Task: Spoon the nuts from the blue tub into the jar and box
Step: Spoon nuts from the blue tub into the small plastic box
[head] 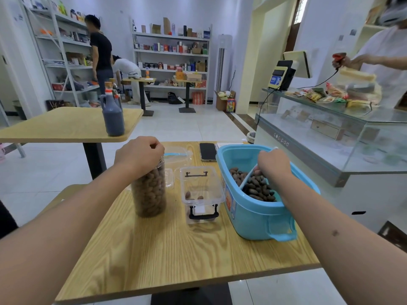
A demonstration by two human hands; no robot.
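A tall clear jar (149,192), filled nearly to the top with brown nuts, stands on the wooden table (167,256). My left hand (138,155) grips its mouth from above with curled fingers. Right of it sits a clear box (201,186) with black clasps and a few nuts at the bottom. The blue tub (253,214) stands at the right, with brown nuts on its left side. My right hand (274,165) is down inside the tub, curled round a pale blue scoop (247,181) loaded with dark nuts (259,190). The scoop's handle is mostly hidden by my fingers.
Behind the jar and box lie a clear lid with a blue strip (177,154), a smaller clear lid (169,177) and a phone (208,151). A second table with a dark bottle (112,118) stands at the far left. A glass counter (330,137) with a person behind it is on the right.
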